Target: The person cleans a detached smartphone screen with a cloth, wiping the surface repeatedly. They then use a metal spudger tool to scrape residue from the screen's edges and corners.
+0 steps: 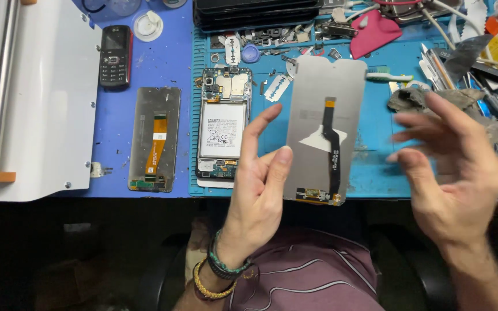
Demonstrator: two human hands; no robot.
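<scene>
Above the blue mat [376,167], the left hand [257,190] pinches a grey screen panel [324,126] beside an opened phone [223,124]; the right hand [456,173] hovers spread, empty, near cluttered tools [439,63].

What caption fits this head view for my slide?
Left hand holds a grey phone screen panel upright over the blue mat; right hand open, blurred, beside it.

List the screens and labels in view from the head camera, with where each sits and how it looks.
Grey rectangular display panel, back up with black flex strip, held by left hand.
Second grey display panel, orange flex strip, lying on blue table.
White rectangular battery label in opened phone.
Black keypad phone, small dark screen, upper left.
</scene>
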